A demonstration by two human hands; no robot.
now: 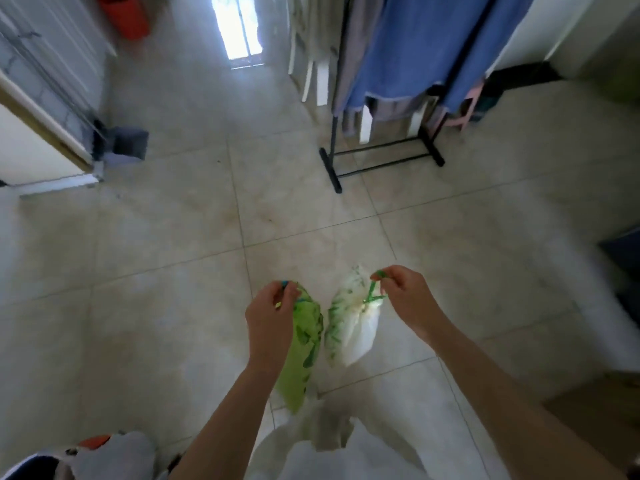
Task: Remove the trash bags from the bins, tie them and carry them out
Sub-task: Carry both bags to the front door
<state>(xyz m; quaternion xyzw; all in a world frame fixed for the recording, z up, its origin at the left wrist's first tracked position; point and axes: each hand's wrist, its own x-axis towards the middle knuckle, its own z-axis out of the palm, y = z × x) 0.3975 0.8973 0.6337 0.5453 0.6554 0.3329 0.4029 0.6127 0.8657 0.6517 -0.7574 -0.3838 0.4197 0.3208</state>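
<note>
Both hands out in front, low over the floor. Left hand (272,317) curled closed, fingertips pinching the gathered top of a green trash bag (303,348); a bit of blue shows at the pinch point. Bag hangs straight down from the grip, clear of the tiles, its lower end near the person's white clothing (346,452). Right hand (407,292) likewise closed, thumb and forefinger pinching a green drawstring (374,289) that runs down to the cinched neck of a white trash bag (349,327) with green print. This bag also hangs free, just beside the green one, the two near touching at mid-height; cannot tell if they meet. Beneath both: beige tiled floor (156,271), grout lines visible, some faint stains ahead. Farther out on the right, a black clothes rack (381,161) with blue cloth (415,46) draped over it. Far end of floor, bright window reflection. Upper left, an orange-red container (124,15), blurred. Left edge, a white door or cabinet panel (31,147), with a dark grey object (124,143) at its foot.
</note>
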